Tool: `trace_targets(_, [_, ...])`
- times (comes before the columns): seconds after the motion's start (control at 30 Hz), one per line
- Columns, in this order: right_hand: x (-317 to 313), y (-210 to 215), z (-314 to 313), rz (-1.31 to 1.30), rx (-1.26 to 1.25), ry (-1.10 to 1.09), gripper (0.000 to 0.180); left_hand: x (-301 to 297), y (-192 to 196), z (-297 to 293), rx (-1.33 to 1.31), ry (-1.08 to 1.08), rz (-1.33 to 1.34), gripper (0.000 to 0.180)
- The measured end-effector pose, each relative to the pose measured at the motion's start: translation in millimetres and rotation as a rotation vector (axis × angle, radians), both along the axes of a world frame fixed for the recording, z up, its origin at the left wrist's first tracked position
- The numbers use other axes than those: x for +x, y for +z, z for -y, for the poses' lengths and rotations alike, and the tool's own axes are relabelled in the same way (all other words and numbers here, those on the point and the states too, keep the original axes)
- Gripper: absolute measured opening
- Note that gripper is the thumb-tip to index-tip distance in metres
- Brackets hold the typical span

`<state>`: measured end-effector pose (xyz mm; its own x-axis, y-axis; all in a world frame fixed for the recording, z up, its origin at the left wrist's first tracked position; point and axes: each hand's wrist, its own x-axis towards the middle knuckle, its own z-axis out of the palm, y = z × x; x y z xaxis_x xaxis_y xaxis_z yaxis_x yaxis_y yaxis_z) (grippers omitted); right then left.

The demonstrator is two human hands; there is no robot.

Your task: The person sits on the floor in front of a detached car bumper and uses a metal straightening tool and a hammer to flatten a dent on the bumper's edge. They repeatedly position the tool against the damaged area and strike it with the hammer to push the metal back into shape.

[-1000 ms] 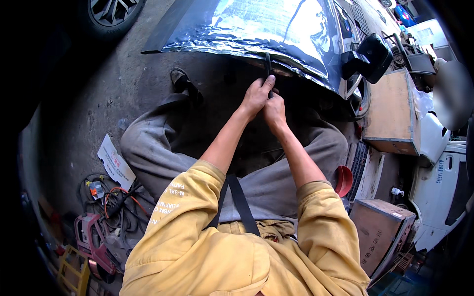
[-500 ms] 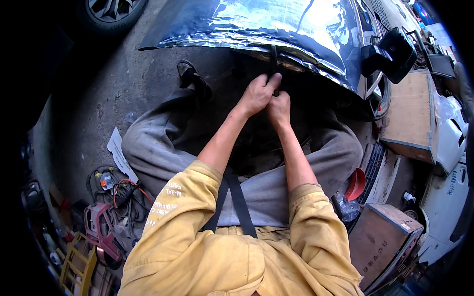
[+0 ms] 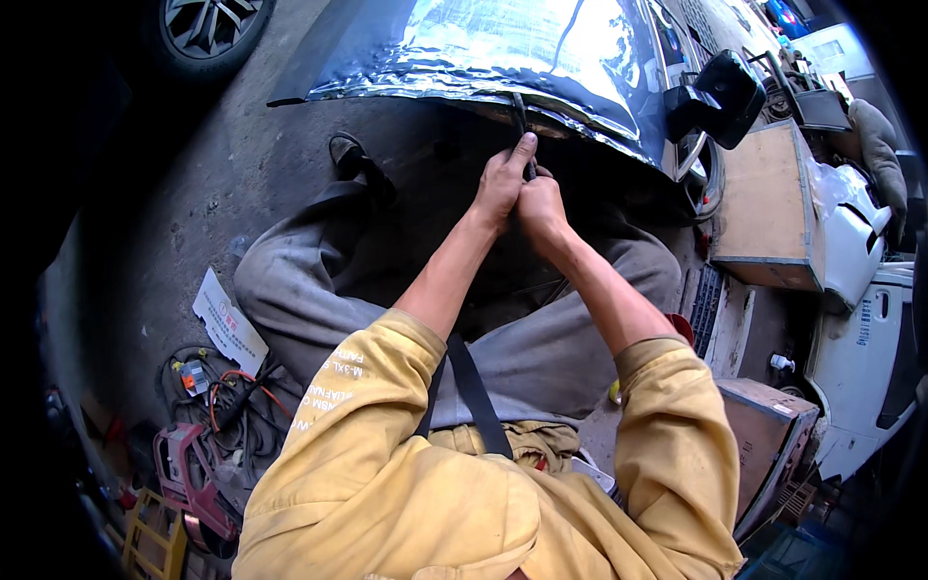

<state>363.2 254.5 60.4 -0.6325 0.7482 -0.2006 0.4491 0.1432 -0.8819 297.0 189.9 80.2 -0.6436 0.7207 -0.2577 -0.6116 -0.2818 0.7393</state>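
Observation:
A dark metal bar (image 3: 519, 111) rises from my fists, its upper end against the crumpled lower edge of a shiny dark vehicle panel (image 3: 454, 48). My left hand (image 3: 502, 184) is wrapped round the bar, thumb laid along it. Close below and to the right, my right hand (image 3: 542, 205) is closed on the same bar. Both forearms reach forward over my crossed legs (image 3: 309, 261) in grey trousers. The bar's lower end is hidden by my hands. Dents and creases run along the panel's edge.
Cables (image 3: 246, 416) lie at the left by a white printed sheet (image 3: 229, 321) and a red machine (image 3: 184, 464). Wooden crates (image 3: 764, 203) and a white vehicle door (image 3: 865, 358) stand at the right. A black mirror (image 3: 720, 101) juts out beside the panel. A wheel (image 3: 211, 29) is at upper left.
The bar has gone from nearly upright to leaning, its top tipped left. My right forearm has swung outward to the right. The whole view has shifted somewhat.

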Motion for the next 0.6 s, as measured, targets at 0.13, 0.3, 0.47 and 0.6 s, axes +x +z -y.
trace_targets(0.13, [-14.0, 99.0, 16.9, 0.446, -0.322, 0.064, 0.027, -6.8, 23.9, 5.3, -0.033, -0.026, 0.272, 0.043])
trace_targets(0.3, [-12.7, 74.8, 30.5, 0.262, -0.282, -0.07, 0.034, -13.1, 5.8, 17.9, 0.039, -0.094, 0.13, 0.044])
trace_targets(0.47, [-0.2, 3.3, 11.8, 0.063, -0.116, 0.112, 0.033, -15.2, -10.9, 20.9, -0.175, -0.091, -0.269, 0.053])
trace_targets(0.6, [-4.1, -8.5, 6.9, 0.009, -0.156, 0.145, 0.035, -23.1, -20.0, 21.8, -0.338, -0.061, -0.53, 0.059])
